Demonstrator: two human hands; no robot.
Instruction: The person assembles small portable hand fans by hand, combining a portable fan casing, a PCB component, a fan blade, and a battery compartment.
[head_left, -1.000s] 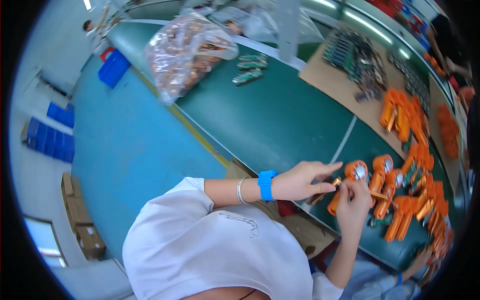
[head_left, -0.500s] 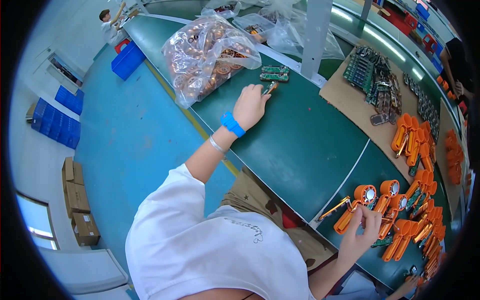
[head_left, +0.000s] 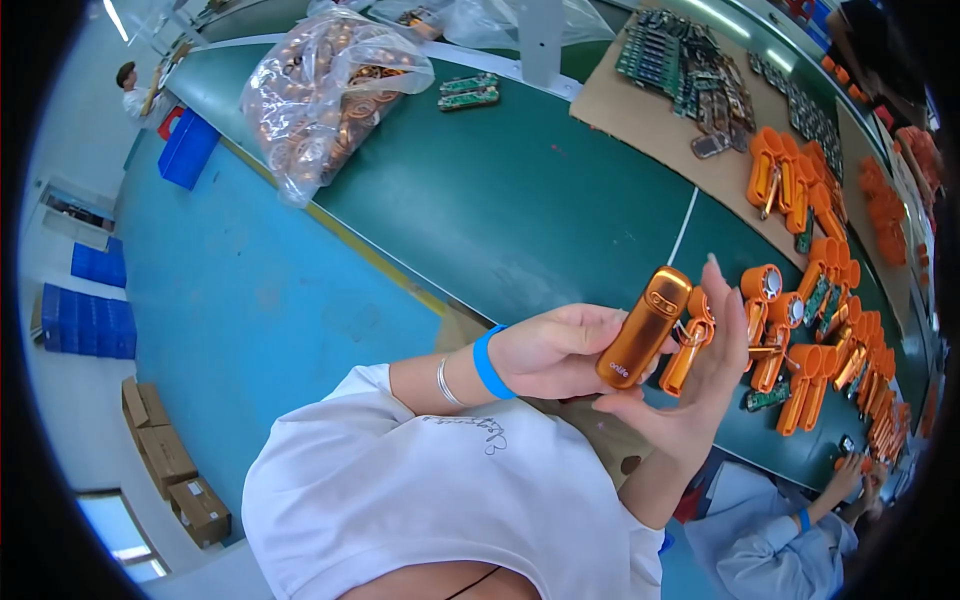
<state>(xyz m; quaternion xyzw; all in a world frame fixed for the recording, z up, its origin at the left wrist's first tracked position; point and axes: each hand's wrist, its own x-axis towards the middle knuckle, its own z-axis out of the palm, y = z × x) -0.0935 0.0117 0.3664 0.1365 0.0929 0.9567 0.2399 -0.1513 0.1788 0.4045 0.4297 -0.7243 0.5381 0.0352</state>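
Here, the left grip [head_left: 560,348] clasps an orange cover [head_left: 645,330] (long axis slanting, oval-marked end toward the cardboard [head_left: 608,100]), right grip [head_left: 690,400] splayed.

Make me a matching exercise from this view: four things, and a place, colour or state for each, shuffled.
1. Glossy orange casing cover
2. Plastic bag
3. Wristband
4. Cardboard cartons

A. Brown
B. Transparent, resting on the green table
C. Blue
D. Held in the left hand

Pairs: 1-D, 2-B, 3-C, 4-A
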